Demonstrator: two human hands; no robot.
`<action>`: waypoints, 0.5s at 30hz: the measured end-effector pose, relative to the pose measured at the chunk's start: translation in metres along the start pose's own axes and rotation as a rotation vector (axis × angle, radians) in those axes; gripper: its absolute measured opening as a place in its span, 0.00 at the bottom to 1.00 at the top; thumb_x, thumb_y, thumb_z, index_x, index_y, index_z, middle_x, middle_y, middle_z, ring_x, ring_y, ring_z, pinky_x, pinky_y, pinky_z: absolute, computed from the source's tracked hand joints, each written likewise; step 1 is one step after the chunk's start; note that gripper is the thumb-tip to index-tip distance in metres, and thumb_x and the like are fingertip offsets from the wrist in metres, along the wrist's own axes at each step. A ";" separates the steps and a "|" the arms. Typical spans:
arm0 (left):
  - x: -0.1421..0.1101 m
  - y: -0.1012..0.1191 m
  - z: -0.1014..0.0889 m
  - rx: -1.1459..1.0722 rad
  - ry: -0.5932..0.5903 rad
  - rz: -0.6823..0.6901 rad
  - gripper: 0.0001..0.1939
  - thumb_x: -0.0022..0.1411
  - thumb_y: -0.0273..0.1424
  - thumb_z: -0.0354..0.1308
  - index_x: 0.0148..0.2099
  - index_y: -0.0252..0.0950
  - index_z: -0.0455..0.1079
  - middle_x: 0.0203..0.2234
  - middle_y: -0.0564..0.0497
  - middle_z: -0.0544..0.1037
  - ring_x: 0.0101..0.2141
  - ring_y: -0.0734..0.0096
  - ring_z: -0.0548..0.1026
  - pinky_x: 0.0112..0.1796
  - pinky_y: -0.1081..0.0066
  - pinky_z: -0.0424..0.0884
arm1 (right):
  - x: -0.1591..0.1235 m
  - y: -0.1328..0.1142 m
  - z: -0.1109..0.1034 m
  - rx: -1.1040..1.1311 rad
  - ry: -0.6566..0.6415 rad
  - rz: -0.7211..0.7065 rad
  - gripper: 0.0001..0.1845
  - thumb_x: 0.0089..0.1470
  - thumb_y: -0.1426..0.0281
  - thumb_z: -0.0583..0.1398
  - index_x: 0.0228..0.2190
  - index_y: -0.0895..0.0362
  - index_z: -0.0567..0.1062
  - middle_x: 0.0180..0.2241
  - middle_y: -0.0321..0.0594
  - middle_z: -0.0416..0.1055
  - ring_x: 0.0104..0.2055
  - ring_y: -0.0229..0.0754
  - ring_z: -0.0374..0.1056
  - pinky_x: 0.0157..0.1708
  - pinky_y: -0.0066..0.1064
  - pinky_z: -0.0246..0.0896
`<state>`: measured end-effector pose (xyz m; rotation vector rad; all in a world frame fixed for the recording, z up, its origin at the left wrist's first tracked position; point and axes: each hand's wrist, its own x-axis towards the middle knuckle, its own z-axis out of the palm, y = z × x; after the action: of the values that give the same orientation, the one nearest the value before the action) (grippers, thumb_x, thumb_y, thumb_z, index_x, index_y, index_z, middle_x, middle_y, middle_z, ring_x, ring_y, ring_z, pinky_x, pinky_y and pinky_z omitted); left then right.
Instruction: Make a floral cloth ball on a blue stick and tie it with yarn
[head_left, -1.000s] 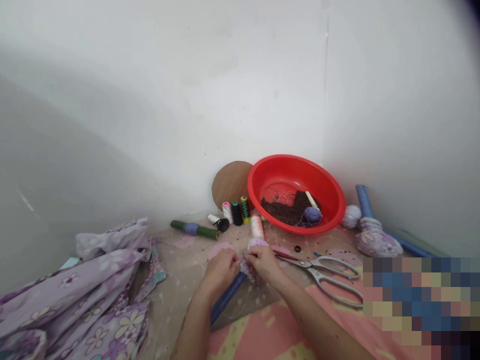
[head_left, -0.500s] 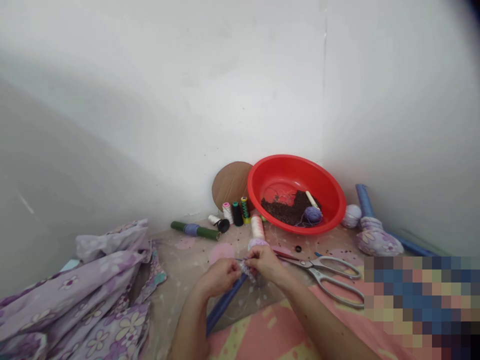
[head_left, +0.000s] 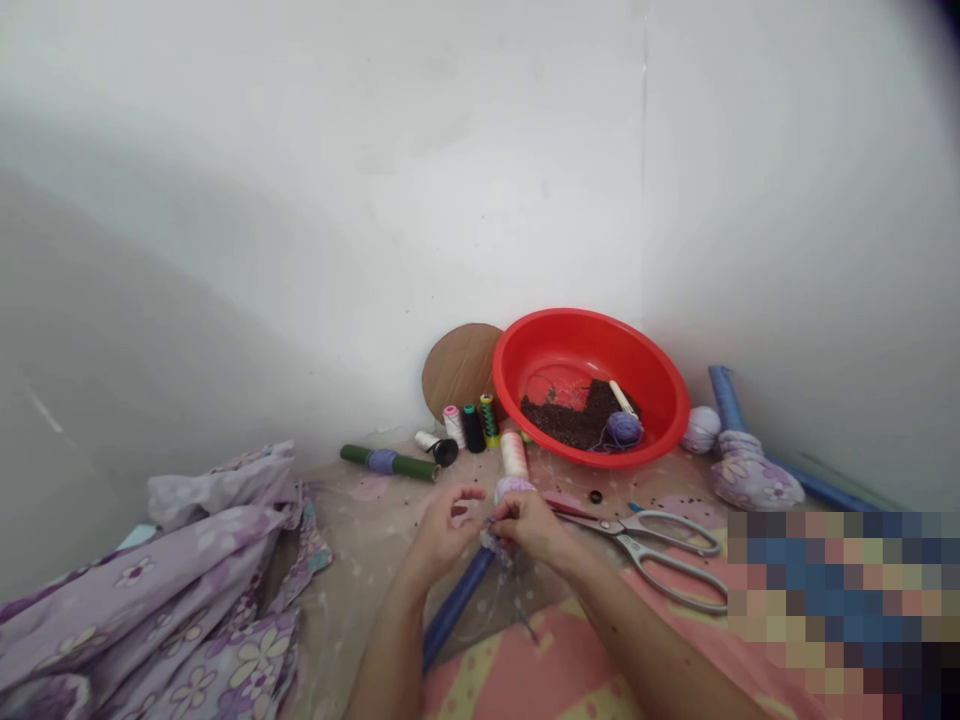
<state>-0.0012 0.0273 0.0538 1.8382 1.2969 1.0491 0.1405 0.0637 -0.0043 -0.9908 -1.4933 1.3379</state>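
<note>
My right hand (head_left: 534, 527) is pinched shut on a small bunch of purple flowered cloth (head_left: 491, 541) at the upper end of a blue stick (head_left: 456, 607). My left hand (head_left: 442, 527) is just left of it, fingers spread and partly curled, thumb and forefinger close to the cloth. A thin thread hangs down from the cloth over the pink and yellow mat (head_left: 540, 665). Big metal scissors (head_left: 645, 550) lie right of my right hand.
A red basin (head_left: 660, 380) with dark beads and a purple yarn ball stands in the corner. Several thread spools (head_left: 474, 427) and a green stick (head_left: 390, 463) lie before the wall. Purple flowered cloth (head_left: 165, 610) is heaped at left. More wrapped blue sticks (head_left: 742, 455) lie at right.
My left hand has opened its fingers and lifted a little beside the cloth. My right hand stays pinched on the cloth. A thread now hangs below it.
</note>
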 end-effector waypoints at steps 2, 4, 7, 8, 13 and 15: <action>0.005 -0.015 0.012 -0.012 0.006 -0.002 0.16 0.44 0.23 0.54 0.39 0.30 0.65 0.37 0.45 0.72 0.39 0.68 0.69 0.40 0.71 0.63 | -0.002 -0.003 0.001 0.001 0.006 -0.004 0.04 0.33 0.79 0.56 0.15 0.60 0.66 0.11 0.28 0.60 0.13 0.30 0.57 0.15 0.21 0.51; 0.007 -0.026 0.021 -0.045 -0.046 -0.007 0.16 0.44 0.20 0.52 0.39 0.30 0.66 0.35 0.45 0.73 0.37 0.69 0.70 0.39 0.70 0.64 | -0.004 -0.005 0.001 -0.002 0.009 -0.002 0.04 0.33 0.79 0.56 0.15 0.60 0.66 0.10 0.28 0.60 0.13 0.30 0.57 0.15 0.21 0.51; 0.008 -0.029 0.025 -0.080 -0.079 -0.018 0.15 0.44 0.19 0.50 0.37 0.30 0.67 0.34 0.46 0.73 0.34 0.70 0.71 0.36 0.71 0.66 | -0.005 -0.004 0.002 -0.013 0.013 -0.012 0.04 0.34 0.79 0.56 0.16 0.60 0.66 0.11 0.28 0.60 0.13 0.31 0.57 0.15 0.21 0.51; 0.007 -0.028 0.024 -0.086 -0.076 -0.018 0.15 0.44 0.18 0.50 0.36 0.30 0.68 0.33 0.46 0.74 0.34 0.69 0.71 0.36 0.71 0.66 | -0.005 -0.003 0.003 -0.017 0.015 -0.015 0.04 0.34 0.79 0.56 0.16 0.60 0.66 0.11 0.29 0.60 0.13 0.31 0.57 0.15 0.22 0.52; 0.006 -0.023 0.021 -0.124 -0.060 -0.023 0.12 0.43 0.19 0.51 0.34 0.30 0.69 0.30 0.48 0.74 0.33 0.70 0.71 0.35 0.72 0.67 | -0.008 -0.006 0.004 -0.074 0.039 -0.016 0.06 0.35 0.81 0.54 0.16 0.60 0.66 0.10 0.28 0.59 0.13 0.31 0.58 0.15 0.22 0.52; 0.005 -0.025 0.021 -0.154 -0.055 -0.040 0.10 0.43 0.20 0.53 0.32 0.30 0.69 0.29 0.48 0.74 0.32 0.70 0.72 0.34 0.72 0.67 | -0.009 -0.008 0.005 -0.151 0.056 -0.035 0.07 0.35 0.82 0.53 0.17 0.60 0.68 0.11 0.29 0.61 0.15 0.32 0.59 0.17 0.22 0.53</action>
<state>0.0071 0.0388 0.0242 1.7076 1.1820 1.0403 0.1384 0.0530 0.0031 -1.0833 -1.5793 1.1766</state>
